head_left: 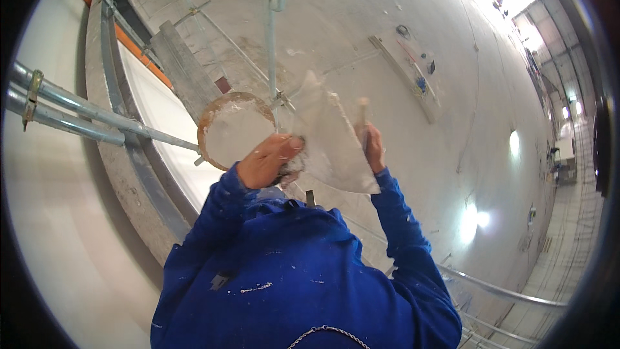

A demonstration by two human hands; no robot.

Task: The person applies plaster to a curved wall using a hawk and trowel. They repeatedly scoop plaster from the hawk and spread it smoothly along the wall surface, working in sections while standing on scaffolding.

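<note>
A wide pale sheet-like board (336,148), coated in white and smeared by motion, is held up in front of my chest. My left hand (271,158) is closed at its left edge, around a dark, white-smeared part; the exact grip is blurred. My right hand (373,148) is at the board's right side, its fingers wrapped round a tool with a pale wooden handle (363,110). The tool's working end cannot be made out. Left of my left hand stands a round tub (205,130) with a brown rim, filled with smooth white material.
Scaffold tubes (71,100) run in from the left, and an upright pole (271,39) rises ahead. A grey plank (187,58) lies behind the tub. Far below on the concrete floor is a long beam (403,77) with small items near it. A rail (504,291) crosses the lower right.
</note>
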